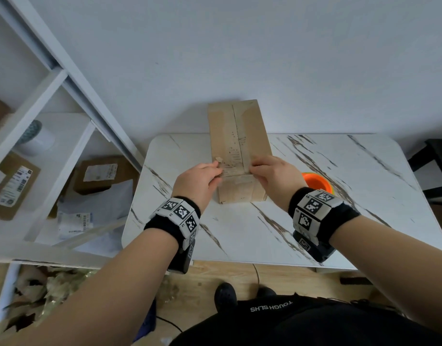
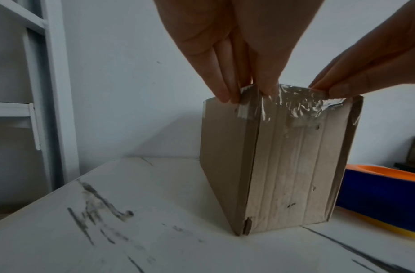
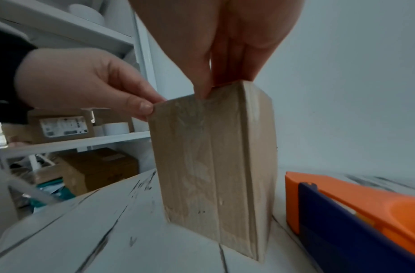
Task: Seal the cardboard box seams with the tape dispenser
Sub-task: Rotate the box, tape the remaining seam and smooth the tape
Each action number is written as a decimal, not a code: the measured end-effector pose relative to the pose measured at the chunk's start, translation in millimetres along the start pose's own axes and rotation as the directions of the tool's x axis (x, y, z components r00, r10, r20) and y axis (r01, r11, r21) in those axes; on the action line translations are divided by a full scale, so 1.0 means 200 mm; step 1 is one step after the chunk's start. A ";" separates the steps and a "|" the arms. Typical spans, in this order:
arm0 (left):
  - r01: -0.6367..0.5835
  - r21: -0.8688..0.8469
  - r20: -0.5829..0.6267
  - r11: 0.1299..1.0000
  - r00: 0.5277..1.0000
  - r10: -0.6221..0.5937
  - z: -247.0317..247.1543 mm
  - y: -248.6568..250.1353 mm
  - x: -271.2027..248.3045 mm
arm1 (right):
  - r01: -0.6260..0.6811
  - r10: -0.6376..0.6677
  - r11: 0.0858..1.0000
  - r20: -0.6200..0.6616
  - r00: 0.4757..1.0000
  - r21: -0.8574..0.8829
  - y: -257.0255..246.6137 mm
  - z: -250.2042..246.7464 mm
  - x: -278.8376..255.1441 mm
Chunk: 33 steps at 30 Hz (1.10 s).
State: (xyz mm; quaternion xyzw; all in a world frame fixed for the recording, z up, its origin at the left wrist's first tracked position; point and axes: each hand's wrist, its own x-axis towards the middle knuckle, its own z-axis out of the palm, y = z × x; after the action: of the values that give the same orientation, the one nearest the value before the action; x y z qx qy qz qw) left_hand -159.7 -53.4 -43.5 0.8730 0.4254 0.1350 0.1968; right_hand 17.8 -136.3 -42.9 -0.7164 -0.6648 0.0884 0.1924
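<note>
A long cardboard box (image 1: 238, 136) lies on the white marble table (image 1: 239, 228), its centre seam running away from me. A crinkled strip of clear tape (image 2: 299, 105) is folded over the box's near top edge. My left hand (image 1: 218, 171) pinches the strip's left end against the box corner, thumb on the near face. My right hand (image 1: 252, 168) pinches the right end at the same edge. In the left wrist view the left hand (image 2: 246, 92) and the right hand (image 2: 327, 91) sit either side of the tape. The orange and blue tape dispenser (image 1: 317, 182) rests on the table right of the box, untouched.
A white shelf unit (image 1: 52, 121) with parcels and mailers stands to the left of the table. The wall is right behind the box's far end. A dark chair (image 1: 434, 171) stands beyond the table's right edge. My legs and shoes are at the near edge.
</note>
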 end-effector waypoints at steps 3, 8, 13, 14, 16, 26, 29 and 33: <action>-0.004 0.018 0.044 1.000 0.999 0.003 -0.01 0.01 -0.02 | 0.032 -0.028 0.998 0.065 0.997 -0.055 -0.03 0.02 0.01; -0.056 0.046 0.073 0.997 0.996 0.053 -0.02 0.00 -0.07 | 0.127 -0.126 0.992 0.052 0.991 -0.020 -0.09 0.16 0.00; -0.164 0.063 0.014 0.984 0.986 0.164 -0.04 -0.04 -0.08 | 0.215 -0.216 0.976 -0.027 0.976 -0.041 -0.11 0.14 0.05; -0.196 0.083 -0.016 0.977 0.980 0.198 -0.05 -0.05 -0.07 | 0.239 -0.241 0.969 -0.017 0.970 -0.063 -0.10 0.12 0.05; -0.258 0.154 -0.044 0.954 0.963 0.268 -0.05 -0.07 -0.04 | 0.301 -0.300 0.950 0.020 0.954 -0.089 -0.08 0.09 0.06; -0.420 0.294 0.256 0.859 0.900 0.353 0.02 -0.06 0.10 | 0.095 -0.094 0.991 0.010 0.996 -0.093 -0.03 0.05 -0.04; -0.461 0.327 0.352 0.825 0.870 0.347 0.02 -0.02 0.16 | 0.014 -0.013 0.997 0.004 1.000 -0.079 -0.07 0.09 -0.04; -0.469 0.365 0.422 0.805 0.853 0.306 0.05 -0.03 0.21 | -0.092 0.093 0.995 0.032 0.995 -0.035 -0.10 0.07 -0.01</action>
State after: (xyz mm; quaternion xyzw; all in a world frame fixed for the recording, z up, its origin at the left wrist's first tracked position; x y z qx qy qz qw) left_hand -135.3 -19.3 -51.9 0.9729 0.2135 -0.0847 0.0256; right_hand -5.6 -134.6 -47.5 -0.7480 -0.6353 0.0981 0.1651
